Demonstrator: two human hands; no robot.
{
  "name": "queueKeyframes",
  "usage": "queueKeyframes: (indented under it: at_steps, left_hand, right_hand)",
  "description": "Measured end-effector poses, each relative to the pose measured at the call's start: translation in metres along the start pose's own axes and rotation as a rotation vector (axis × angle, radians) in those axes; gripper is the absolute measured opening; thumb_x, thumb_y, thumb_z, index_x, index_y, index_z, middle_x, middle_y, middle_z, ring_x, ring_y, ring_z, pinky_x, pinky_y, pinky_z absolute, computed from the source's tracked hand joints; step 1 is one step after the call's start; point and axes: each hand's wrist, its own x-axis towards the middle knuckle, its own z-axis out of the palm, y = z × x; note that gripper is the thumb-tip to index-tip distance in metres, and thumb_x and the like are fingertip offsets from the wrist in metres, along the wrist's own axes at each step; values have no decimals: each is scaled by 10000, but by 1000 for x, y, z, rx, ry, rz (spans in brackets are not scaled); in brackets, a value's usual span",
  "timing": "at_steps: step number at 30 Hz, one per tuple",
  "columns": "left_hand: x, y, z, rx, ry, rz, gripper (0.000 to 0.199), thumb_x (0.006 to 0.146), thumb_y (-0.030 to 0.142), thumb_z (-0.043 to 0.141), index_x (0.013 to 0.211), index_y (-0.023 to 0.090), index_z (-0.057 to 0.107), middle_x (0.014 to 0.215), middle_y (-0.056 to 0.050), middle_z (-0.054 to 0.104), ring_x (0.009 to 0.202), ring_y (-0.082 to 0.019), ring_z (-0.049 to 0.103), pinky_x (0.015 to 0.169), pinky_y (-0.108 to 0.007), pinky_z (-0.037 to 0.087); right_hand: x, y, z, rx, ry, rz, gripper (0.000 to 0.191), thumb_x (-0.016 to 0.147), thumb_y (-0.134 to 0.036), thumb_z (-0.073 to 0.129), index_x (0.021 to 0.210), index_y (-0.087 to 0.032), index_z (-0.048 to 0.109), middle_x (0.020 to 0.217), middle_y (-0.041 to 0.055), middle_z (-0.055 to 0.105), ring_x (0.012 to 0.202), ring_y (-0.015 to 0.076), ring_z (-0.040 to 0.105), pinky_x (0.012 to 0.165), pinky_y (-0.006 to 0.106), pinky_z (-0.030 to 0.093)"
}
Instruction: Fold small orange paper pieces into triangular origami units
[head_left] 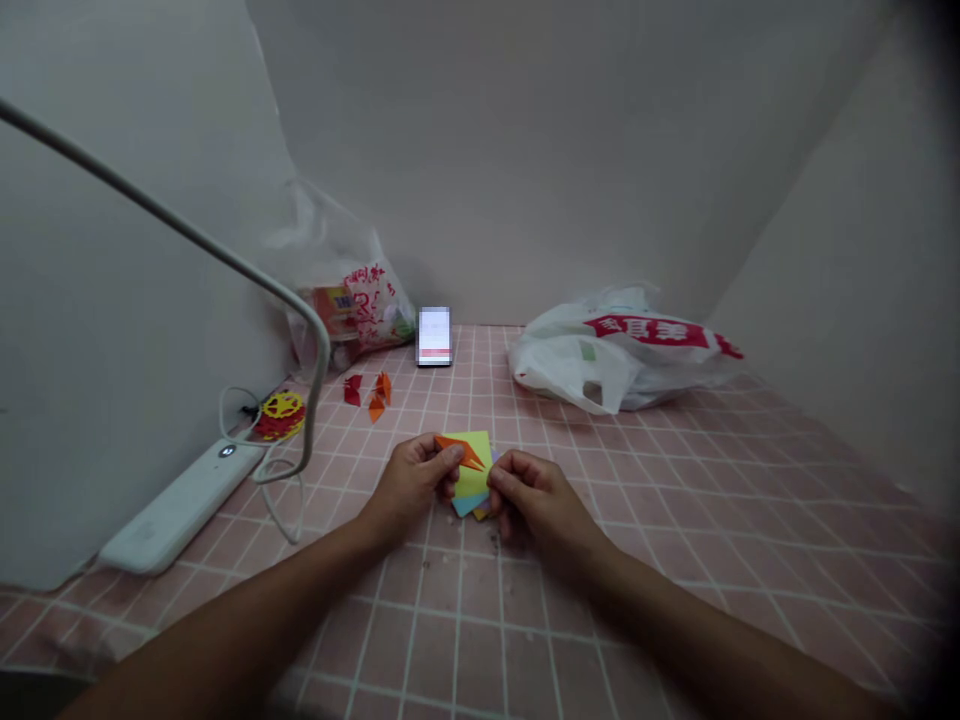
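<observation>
Two bare forearms reach in from the bottom edge over a pink, grid-patterned surface (675, 500). The left hand (409, 485) and the right hand (532, 500) meet near the middle, both with fingers curled closed and pinching a small folded orange paper (461, 452) between them. Directly under it lies a small stack of coloured paper squares (476, 485) (yellow on top, blue and orange edges showing), resting on the surface and touching both hands. Farther back lie a few small red and orange folded paper pieces (371, 393). A phone (434, 336) leans upright against the back wall. To its right sits a white plastic bag (622, 360); to its left, a clear bag (345, 290). On the left edge lies a white lamp base (176, 510).
</observation>
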Motion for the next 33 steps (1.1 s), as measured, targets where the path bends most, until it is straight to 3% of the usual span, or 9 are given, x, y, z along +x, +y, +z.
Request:
queueKeyframes:
  at_steps: [3, 8, 18, 25, 33]
  left_hand:
    - [0, 0, 0, 31, -29, 2, 310, 709, 404, 745, 707, 136, 590, 566, 42, 567, 450, -64, 487, 467, -194, 392]
    - [-3, -2, 3, 85, -109, -4, 310, 731, 418, 721, 741, 128, 611, 590, 31, 581, 464, -67, 495, 472, -199, 385]
    - [-3, -5, 4, 21, -81, 28, 300, 747, 400, 716, 701, 147, 562, 587, 36, 563, 469, -70, 488, 489, -210, 389]
    - [-5, -2, 1, 225, -234, 42, 282, 804, 405, 649, 717, 148, 574, 551, 38, 525, 477, -75, 440, 477, -206, 327]
    - [-4, -6, 4, 101, -234, 35, 291, 760, 370, 716, 891, 144, 588, 757, -14, 627, 616, -110, 576, 595, -246, 459]
  right_hand:
    - [1, 2, -1, 74, 9, -18, 355, 761, -518, 662, 730, -198, 512, 540, -49, 585, 322, 74, 464, 298, 165, 290]
    - [2, 3, -2, 10, -51, 23, 389, 761, -533, 673, 691, -182, 522, 490, -53, 546, 317, 64, 456, 308, 162, 290]
    - [1, 3, 0, -16, -60, 20, 349, 727, -464, 719, 713, -190, 504, 528, -52, 573, 339, 61, 471, 328, 162, 318]
    - [3, 5, -6, -80, -32, -55, 307, 818, -479, 646, 797, -204, 513, 465, -59, 551, 340, 73, 430, 339, 164, 294]
    - [4, 6, -2, 27, 28, -114, 262, 777, -381, 681, 759, -193, 499, 497, -55, 562, 395, 78, 475, 404, 181, 341]
